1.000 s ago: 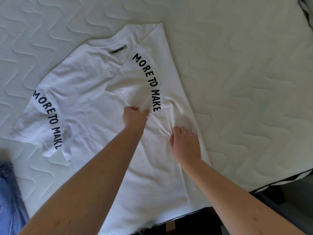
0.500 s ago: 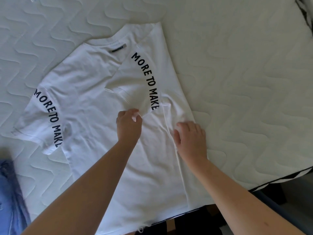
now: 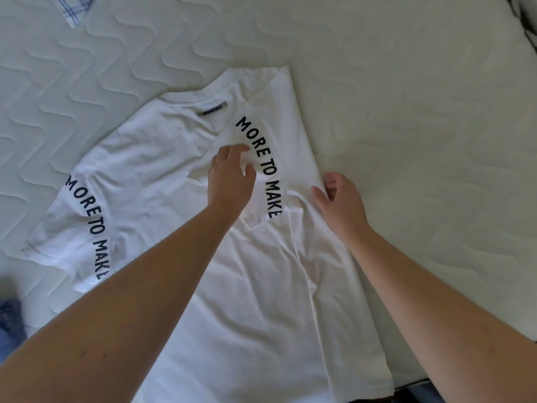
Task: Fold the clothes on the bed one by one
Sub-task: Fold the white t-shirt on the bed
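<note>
Currently folding white T-shirt, lying back-up on quilted mattress, collar away from the person, hem at near edge. Right sleeve already turned in over the body, lettering up; left sleeve lying spread out flat.

Left hand hovering over or just touching the turned-in sleeve, fingers relaxed and spread, gripping nothing. Right hand sitting at the folded right edge, thumb and fingers curled toward the cloth; pinching it or merely touching, cannot tell.

Risks, judging from this layout:
- Sleeve slipping back out if released unsmoothed; cotton looking limp and wrinkled.
- Side fold running crooked, wrinkles below the sleeve getting pressed in.
- Hem hanging near mattress edge, possibly dragging the shirt off.

Checked cloth at far left corner, blue garment at left edge, both waiting.
</note>
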Demonstrator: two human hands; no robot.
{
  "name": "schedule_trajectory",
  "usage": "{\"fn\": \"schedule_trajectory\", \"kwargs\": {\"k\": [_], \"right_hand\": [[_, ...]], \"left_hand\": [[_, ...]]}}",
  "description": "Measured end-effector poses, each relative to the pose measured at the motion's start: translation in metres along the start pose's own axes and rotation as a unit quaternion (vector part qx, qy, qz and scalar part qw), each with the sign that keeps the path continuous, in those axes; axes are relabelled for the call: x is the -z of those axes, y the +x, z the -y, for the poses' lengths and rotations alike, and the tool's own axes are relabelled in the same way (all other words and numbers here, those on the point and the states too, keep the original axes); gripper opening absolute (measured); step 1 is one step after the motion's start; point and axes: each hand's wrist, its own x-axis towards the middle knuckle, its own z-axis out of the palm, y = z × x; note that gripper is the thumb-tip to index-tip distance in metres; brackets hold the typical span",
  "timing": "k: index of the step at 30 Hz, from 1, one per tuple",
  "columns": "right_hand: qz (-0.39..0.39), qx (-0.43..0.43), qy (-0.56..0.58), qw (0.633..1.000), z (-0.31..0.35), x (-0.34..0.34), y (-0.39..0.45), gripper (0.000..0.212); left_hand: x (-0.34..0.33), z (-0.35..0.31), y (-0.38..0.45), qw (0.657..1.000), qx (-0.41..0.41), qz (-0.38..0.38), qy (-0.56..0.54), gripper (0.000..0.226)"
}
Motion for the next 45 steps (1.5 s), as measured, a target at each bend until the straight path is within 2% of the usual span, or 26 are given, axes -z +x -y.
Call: {"fn": "schedule_trajectory", "kwargs": {"k": [2,4,7,12,15,17,20,25,28,31,33,37,39,41,45], "right_hand": [[0.014,-0.013,-0.008,1.0,0.01,0.0,0.02,0.031],[0.015,-0.029,-0.079,0.996,0.02,-0.001,0.039,0.025],[0.018,-0.054,-0.165,0.985,0.037,-0.002,0.064,0.033],[0.018,-0.071,-0.165,0.984,0.049,-0.006,0.094,0.042],[0.011,-0.024,-0.178,0.984,0.055,-0.009,0.108,0.039],[0.015,0.006,-0.164,0.986,0.059,-0.009,0.12,0.042],[0.032,0.02,-0.128,0.991,0.055,-0.008,0.132,0.034],[0.102,0.018,-0.183,0.978,0.047,-0.006,0.142,0.04],[0.114,0.006,-0.179,0.977,0.048,-0.006,0.143,0.039],[0.119,0.011,-0.18,0.976,0.045,-0.006,0.142,0.037],[0.118,0.012,-0.177,0.977,0.045,-0.005,0.141,0.038],[0.116,0.014,-0.17,0.979,0.044,-0.004,0.14,0.033],[0.121,0.017,-0.16,0.98,0.044,-0.004,0.139,0.027],[0.12,0.021,-0.155,0.98,0.043,-0.003,0.139,0.026],[0.118,0.027,-0.161,0.979,0.042,-0.003,0.14,0.037]], "left_hand": [[0.001,-0.002,0.021,0.999,-0.018,0.015,0.025,0.041],[0.0,-0.004,0.044,0.998,-0.036,0.019,0.048,0.045],[-0.003,-0.012,0.081,0.995,-0.054,0.026,0.077,0.05],[-0.009,-0.035,0.139,0.995,-0.049,0.043,0.079,0.05],[-0.013,-0.051,0.173,0.99,-0.033,0.067,0.116,0.048],[-0.013,-0.059,0.193,0.985,-0.019,0.11,0.134,0.048],[-0.009,-0.06,0.211,0.98,-0.031,0.182,0.075,0.034],[-0.001,-0.042,0.212,0.984,-0.011,0.165,0.073,0.021],[-0.005,-0.038,0.21,0.983,-0.01,0.17,0.064,0.028],[-0.008,-0.052,0.219,0.98,-0.016,0.19,0.053,0.049],[-0.008,-0.061,0.226,0.979,-0.012,0.199,0.05,0.05],[-0.011,-0.068,0.229,0.98,0.021,0.195,0.029,0.014],[-0.016,-0.065,0.226,0.98,0.052,0.191,-0.023,0.008],[-0.019,-0.06,0.224,0.974,0.09,0.186,-0.091,0.018],[-0.019,-0.062,0.221,0.953,0.15,0.19,-0.181,0.027]]}}
